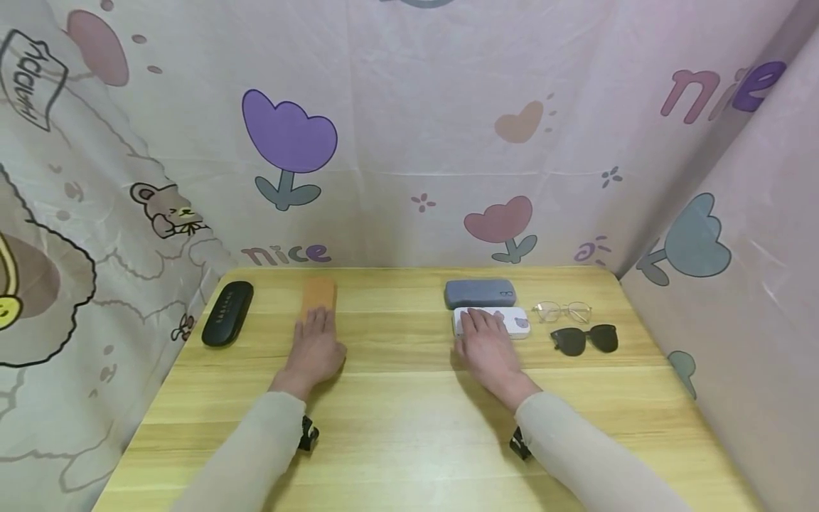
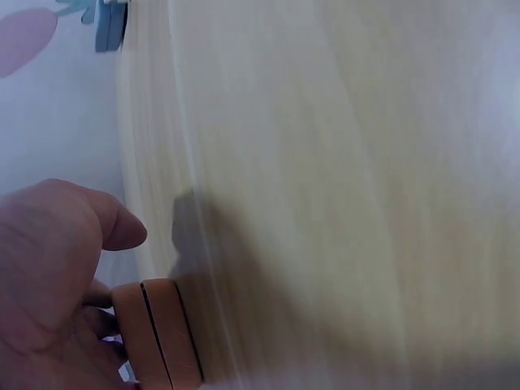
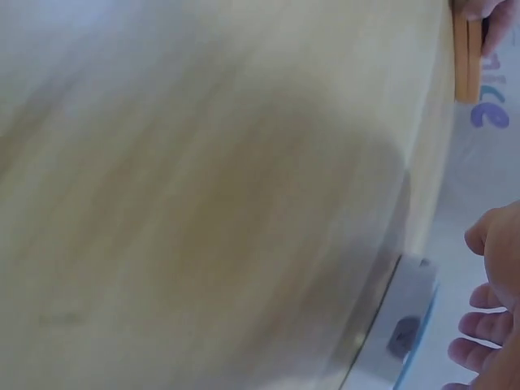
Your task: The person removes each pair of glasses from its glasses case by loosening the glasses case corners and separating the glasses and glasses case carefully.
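Head view: on the tabletop (image 1: 409,434), my left grip (image 1: 315,353), fingers extended, lies over the orange case's (image 1: 320,290) near end; my right grip (image 1: 491,359), relaxed, covers part of a white case (image 1: 520,324) just before a blue case (image 1: 480,293).

Left wrist view: thumb off the orange case; pushing might slide it.

Right wrist view: nothing clasped, contact unclear; reaching forward could bump the cases together.
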Demonstrator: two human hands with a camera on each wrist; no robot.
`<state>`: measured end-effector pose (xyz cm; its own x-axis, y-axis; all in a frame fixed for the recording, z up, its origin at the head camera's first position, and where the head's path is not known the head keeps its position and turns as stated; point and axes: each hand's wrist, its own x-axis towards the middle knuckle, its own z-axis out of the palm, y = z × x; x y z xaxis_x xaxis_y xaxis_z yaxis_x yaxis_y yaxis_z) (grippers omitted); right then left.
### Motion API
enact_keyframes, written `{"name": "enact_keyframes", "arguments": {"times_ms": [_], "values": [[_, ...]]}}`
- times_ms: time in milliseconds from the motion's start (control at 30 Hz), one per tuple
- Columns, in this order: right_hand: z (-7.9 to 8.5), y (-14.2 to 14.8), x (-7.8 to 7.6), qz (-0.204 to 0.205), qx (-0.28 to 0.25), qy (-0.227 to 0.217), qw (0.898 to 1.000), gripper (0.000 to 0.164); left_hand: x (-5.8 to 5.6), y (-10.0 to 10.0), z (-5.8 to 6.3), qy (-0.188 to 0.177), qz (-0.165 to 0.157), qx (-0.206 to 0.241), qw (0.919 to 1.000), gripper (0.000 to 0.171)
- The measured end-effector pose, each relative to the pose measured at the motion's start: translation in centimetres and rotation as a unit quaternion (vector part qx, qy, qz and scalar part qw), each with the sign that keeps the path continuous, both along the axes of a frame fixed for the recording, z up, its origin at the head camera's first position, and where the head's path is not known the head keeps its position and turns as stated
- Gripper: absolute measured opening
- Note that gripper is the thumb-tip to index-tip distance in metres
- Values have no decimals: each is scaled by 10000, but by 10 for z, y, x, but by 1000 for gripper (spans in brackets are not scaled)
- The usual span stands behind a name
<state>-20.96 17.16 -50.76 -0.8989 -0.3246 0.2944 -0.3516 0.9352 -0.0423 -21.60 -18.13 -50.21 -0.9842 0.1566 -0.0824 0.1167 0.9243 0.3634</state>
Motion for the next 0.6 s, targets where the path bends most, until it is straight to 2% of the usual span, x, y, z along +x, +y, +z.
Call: {"name": "enact_keyframes", "arguments": {"times_ms": [333, 600], "values": [[12, -38, -2, 383, -10, -268, 9989, 57, 16, 23, -2, 137, -431, -5, 9990, 75], [13, -61, 0, 742, -16, -192, 9971, 55, 35, 44, -2, 121, -867, -53, 9961, 73]]}}
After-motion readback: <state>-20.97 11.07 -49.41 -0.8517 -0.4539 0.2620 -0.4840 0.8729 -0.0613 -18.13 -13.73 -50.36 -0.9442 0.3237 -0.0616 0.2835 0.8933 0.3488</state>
